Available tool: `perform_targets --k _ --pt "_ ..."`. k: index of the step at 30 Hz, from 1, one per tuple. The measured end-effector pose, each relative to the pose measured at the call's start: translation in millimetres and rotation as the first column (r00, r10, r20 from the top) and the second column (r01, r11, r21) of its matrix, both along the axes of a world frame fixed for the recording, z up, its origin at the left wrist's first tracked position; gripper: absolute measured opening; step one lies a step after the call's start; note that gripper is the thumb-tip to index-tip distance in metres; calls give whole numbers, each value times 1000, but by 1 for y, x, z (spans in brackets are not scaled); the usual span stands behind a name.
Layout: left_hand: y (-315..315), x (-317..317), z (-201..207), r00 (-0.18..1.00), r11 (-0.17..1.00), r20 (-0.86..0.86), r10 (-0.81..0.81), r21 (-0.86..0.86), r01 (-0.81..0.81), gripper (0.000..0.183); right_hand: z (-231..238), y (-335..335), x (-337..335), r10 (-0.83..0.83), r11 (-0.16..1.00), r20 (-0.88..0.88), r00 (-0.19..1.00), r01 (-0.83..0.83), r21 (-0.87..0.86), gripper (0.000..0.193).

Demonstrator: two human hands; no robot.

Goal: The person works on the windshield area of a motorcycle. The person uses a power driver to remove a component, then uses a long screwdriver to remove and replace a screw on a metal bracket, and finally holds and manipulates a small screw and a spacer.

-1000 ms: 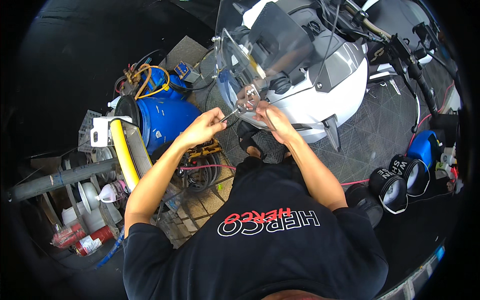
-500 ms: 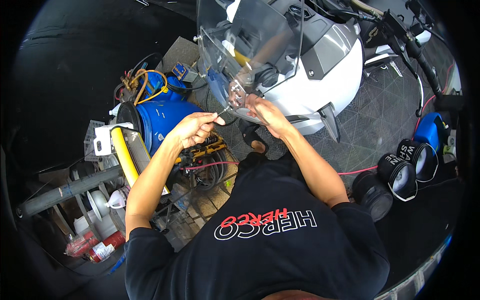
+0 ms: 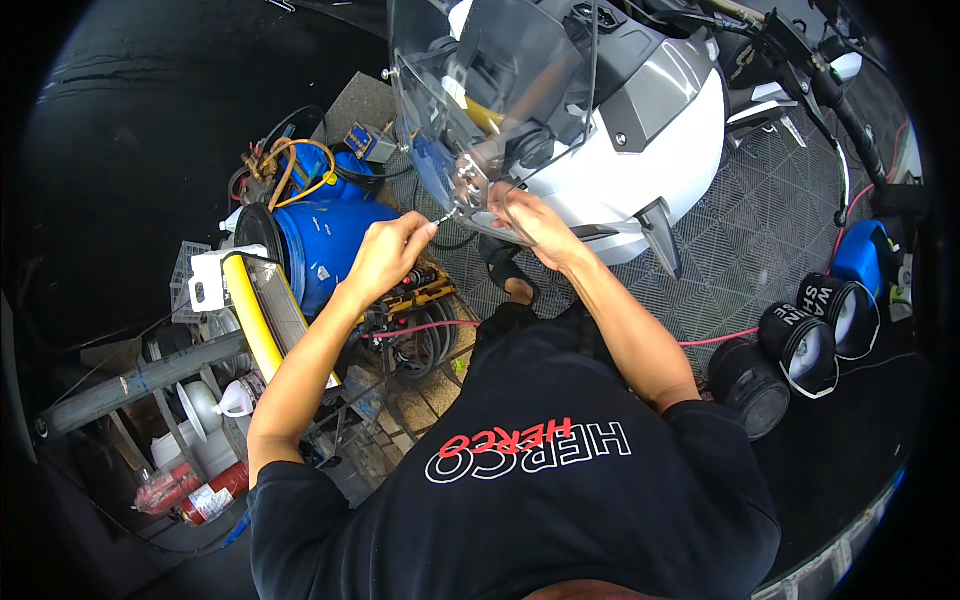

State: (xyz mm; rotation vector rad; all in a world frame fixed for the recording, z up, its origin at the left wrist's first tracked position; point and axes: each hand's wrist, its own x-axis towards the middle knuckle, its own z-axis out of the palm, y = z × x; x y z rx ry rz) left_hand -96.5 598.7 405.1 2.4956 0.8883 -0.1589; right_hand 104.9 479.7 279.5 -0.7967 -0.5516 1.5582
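A clear motorcycle windscreen (image 3: 490, 95) stands in front of the white and grey front fairing (image 3: 655, 150). My left hand (image 3: 388, 255) is closed in a pinch on a thin metal hex key (image 3: 446, 217), whose tip reaches the screw fittings (image 3: 468, 182) at the screen's lower corner. My right hand (image 3: 540, 228) grips the lower edge of the screen beside those fittings. Its fingertips lie partly behind the clear plastic and show only dimly. Whether they also hold a small part there, I cannot make out.
On the left stand a blue drum (image 3: 345, 240), a yellow-edged case (image 3: 255, 320) and a metal rack (image 3: 130, 385) with bottles. Black buckets (image 3: 798, 345) stand at the right, near a pink hose (image 3: 725, 338). Handlebars (image 3: 825, 90) reach in at upper right.
My left hand has turned over, its back now more toward me, with the hex key still pinched. The windscreen sits slightly further left in view. My right hand stays at its edge.
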Motion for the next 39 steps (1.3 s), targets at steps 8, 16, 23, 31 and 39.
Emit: perform_targets --k 8,16,23,31,39 --pt "2 -3 -5 740 133 -331 585 -862 -490 26 1 0 2 17 997 -16 1000 -16 80 37" --pt "-15 1 -8 999 981 -2 -36 191 36 21 2 0 0 -19 996 -20 1000 20 87 36" --pt "3 0 -8 696 -110 -394 600 -903 -416 29 9 -2 3 22 996 -48 999 -18 90 36" --pt "-27 10 -6 988 932 -152 -8 356 62 22 2 3 1 13 996 10 1000 -14 85 33" --pt "-7 8 16 677 61 -375 633 -848 -527 21 2 1 2 32 996 -1 999 -32 89 35"
